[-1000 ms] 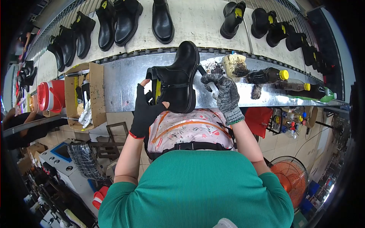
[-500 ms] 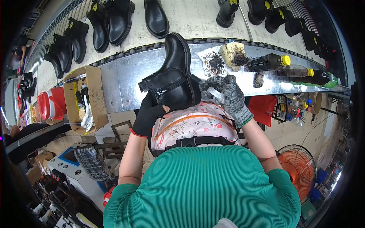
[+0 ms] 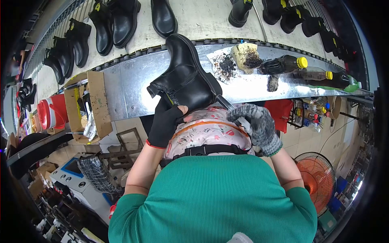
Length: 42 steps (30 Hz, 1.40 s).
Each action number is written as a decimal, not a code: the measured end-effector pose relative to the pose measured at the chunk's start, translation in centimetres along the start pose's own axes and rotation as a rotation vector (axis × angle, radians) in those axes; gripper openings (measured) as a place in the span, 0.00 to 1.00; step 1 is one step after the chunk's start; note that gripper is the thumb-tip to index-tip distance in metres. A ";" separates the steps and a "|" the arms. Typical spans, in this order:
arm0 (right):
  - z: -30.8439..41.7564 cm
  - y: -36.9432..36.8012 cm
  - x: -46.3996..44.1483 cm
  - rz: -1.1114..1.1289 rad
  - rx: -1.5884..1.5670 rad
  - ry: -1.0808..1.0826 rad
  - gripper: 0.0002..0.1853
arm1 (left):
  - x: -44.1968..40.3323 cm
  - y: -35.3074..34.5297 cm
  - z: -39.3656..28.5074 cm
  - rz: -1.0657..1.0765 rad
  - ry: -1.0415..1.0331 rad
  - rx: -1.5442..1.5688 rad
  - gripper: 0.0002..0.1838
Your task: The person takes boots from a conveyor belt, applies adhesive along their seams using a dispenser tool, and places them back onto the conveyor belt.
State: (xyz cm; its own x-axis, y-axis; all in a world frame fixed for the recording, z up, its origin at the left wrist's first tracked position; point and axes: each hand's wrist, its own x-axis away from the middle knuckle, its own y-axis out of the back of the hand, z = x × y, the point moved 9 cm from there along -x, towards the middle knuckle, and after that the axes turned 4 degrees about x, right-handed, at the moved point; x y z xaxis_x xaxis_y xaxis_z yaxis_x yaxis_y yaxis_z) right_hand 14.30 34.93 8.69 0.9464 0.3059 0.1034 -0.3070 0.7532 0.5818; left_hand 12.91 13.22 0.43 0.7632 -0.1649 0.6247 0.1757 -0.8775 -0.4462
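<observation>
A black ankle boot (image 3: 184,77) lies on its side over the front edge of the metal ledge (image 3: 135,87), its toe toward the conveyor. My left hand (image 3: 165,121), in a black fingerless glove, is closed on the boot's upper near its opening. My right hand (image 3: 256,124), in a grey knitted glove, is closed round a slim brush-like tool (image 3: 225,103) whose dark tip touches the edge of the sole by the heel. Something whitish and translucent also shows in that hand. Stained white cloth (image 3: 223,65) and a stained sponge (image 3: 246,57) lie behind it on the ledge.
Dark bottles with yellow caps (image 3: 285,65) lie at the right of the ledge. A cardboard box (image 3: 97,105) and a red container (image 3: 52,111) are at the left. Black boots (image 3: 164,18) stand on the conveyor beyond. An orange fan (image 3: 316,182) is below right.
The boot has turned, its toe swinging left, and its sole edge now faces right. My right hand has moved down and right, with the tool's tip against the heel area.
</observation>
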 end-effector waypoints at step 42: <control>-19.7 -8.2 -2.7 -0.415 -1.823 -0.508 0.21 | -25.0 -15.7 -17.5 -0.182 -0.769 -1.184 0.32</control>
State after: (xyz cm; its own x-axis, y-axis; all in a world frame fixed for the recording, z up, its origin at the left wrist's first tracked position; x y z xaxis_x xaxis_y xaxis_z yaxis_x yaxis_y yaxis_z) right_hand 12.25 39.40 -12.30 0.8094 0.0583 0.5843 0.5075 0.4312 -0.7460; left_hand -19.77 23.23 3.02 0.9964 -0.0655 -0.0547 -0.0163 -0.7755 0.6312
